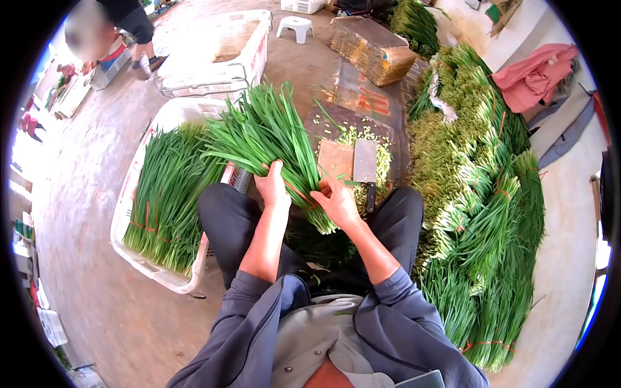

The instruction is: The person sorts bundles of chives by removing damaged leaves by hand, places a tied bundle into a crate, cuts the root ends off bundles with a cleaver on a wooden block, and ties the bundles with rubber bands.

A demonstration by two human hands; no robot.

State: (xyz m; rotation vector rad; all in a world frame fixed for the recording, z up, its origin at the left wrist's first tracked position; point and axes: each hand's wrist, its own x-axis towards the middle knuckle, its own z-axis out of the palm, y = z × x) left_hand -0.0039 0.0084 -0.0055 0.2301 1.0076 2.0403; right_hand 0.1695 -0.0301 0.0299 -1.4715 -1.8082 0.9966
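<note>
A bunch of garlic chives (pixel 268 132), tied with a red band near its pale cut ends, leans across my lap with its leaves pointing away and to the left. My left hand (pixel 274 186) is wrapped round its left side, above the band. On the other side, the fingers of my right hand (pixel 337 199) are pinched together against the stems, with a thin green leaf showing at the fingertips. Beyond my right hand, a cleaver (pixel 365 161) with a black handle lies beside a wooden block (pixel 335 160), among chopped stem ends.
A white crate (pixel 119 220) of chive bunches stands at my left. Another white crate (pixel 255 55) is behind it, near a white stool (pixel 295 27). Tied bunches (pixel 479 213) are heaped along the right wall. A taped box (pixel 372 50) sits ahead. A person (pixel 134 26) stands far left.
</note>
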